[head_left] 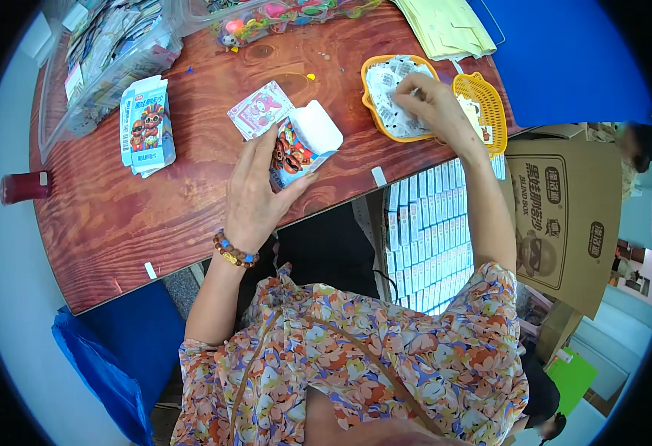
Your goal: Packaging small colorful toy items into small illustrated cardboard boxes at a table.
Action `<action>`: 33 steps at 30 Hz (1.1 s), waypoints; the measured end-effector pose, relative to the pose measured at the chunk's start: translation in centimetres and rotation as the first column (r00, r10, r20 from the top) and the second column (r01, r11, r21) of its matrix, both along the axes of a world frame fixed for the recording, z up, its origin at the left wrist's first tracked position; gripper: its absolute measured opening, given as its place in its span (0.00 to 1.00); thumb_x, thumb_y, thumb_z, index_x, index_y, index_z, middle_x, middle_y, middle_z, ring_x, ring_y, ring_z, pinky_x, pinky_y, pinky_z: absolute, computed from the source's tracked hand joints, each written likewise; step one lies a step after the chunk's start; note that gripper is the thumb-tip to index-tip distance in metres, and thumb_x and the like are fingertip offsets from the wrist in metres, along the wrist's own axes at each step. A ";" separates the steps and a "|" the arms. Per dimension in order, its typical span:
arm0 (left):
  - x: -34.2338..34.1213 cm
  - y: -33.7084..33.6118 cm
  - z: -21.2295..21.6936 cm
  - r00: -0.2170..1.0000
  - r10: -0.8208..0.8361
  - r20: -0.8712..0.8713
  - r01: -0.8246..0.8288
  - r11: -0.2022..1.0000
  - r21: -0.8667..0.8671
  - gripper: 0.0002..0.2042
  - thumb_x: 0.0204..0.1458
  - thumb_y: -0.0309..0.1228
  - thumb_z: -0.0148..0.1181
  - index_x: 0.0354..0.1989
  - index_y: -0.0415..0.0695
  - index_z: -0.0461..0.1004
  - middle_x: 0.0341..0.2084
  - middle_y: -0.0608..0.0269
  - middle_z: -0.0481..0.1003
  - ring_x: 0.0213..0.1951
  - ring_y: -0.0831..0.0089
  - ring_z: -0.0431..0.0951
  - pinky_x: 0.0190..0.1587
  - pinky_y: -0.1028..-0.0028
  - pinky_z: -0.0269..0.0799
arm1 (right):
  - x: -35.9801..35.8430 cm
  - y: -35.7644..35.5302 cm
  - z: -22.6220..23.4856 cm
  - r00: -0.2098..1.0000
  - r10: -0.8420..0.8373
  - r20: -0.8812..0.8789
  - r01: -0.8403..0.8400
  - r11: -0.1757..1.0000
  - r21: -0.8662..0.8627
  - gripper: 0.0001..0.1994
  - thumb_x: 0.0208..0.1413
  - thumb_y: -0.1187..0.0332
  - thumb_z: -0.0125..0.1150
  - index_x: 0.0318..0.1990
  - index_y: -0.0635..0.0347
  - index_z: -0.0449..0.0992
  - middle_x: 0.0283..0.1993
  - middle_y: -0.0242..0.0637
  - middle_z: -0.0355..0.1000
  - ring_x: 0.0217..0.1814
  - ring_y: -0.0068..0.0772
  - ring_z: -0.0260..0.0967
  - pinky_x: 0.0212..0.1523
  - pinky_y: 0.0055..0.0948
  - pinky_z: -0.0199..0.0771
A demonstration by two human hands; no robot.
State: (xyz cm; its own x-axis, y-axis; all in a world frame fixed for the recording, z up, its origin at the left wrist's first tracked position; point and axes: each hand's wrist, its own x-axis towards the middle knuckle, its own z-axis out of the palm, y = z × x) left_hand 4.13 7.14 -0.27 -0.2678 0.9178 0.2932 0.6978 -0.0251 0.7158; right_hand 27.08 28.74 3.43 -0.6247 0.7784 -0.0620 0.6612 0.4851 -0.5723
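Note:
My left hand (255, 189) is wrapped round a small blue and red cardboard box (290, 157) with cartoon figures on it. The box is tilted, and its white top flap (317, 126) stands up. Beyond its left corner lies a pink and white cartoon card (259, 108), near my left fingertips. To the right, my right hand (434, 108) reaches into an orange plastic basket (370, 100) of small white printed packets (389, 111). Its fingers are bent together over the packets; what they pinch, if anything, is hidden.
Flattened blue boxes (147, 126) lie at the left, near a dark red cylinder (25, 188). Clear bins hold packets (110, 52) and colourful trinkets (289, 22). A second orange basket (489, 97) adjoins the first. Below the table edge, a carton holds rows of small boxes (430, 238).

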 end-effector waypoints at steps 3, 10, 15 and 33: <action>0.2 0.2 0.0 1.000 -0.004 -0.002 0.004 1.000 -0.010 0.38 0.42 0.38 0.76 0.62 0.35 0.66 0.46 0.46 0.73 0.46 0.53 0.78 0.47 0.59 0.76 | 0.1 -0.1 -0.1 0.997 -0.065 -0.040 0.067 0.997 0.049 0.10 0.54 0.67 0.68 0.41 0.61 0.77 0.32 0.31 0.71 0.30 0.22 0.64 0.29 0.26 0.65; 0.4 0.3 0.1 1.000 -0.021 -0.012 0.020 0.999 -0.037 0.39 0.42 0.38 0.76 0.62 0.36 0.66 0.50 0.46 0.73 0.49 0.52 0.77 0.50 0.59 0.75 | 0.6 0.9 -1.2 0.995 0.065 -0.081 -0.061 0.997 0.052 0.11 0.57 0.67 0.65 0.43 0.63 0.78 0.31 0.30 0.71 0.29 0.18 0.64 0.28 0.22 0.63; 0.4 0.4 0.1 1.000 -0.024 -0.015 0.023 0.998 -0.058 0.39 0.42 0.38 0.76 0.63 0.36 0.66 0.51 0.46 0.73 0.50 0.52 0.77 0.50 0.59 0.75 | 1.2 1.6 -0.9 0.954 -0.116 -0.277 0.050 0.971 -0.234 0.09 0.60 0.66 0.62 0.43 0.61 0.80 0.27 0.28 0.73 0.25 0.12 0.63 0.25 0.18 0.60; 2.7 1.9 0.1 0.983 -0.067 -0.171 0.056 0.996 -0.070 0.38 0.42 0.39 0.75 0.61 0.36 0.66 0.48 0.51 0.72 0.49 0.54 0.75 0.47 0.60 0.76 | 0.3 -0.9 1.1 0.883 -0.235 -0.406 0.090 0.935 -0.344 0.07 0.57 0.68 0.67 0.40 0.59 0.80 0.23 0.22 0.71 0.20 0.08 0.60 0.21 0.13 0.56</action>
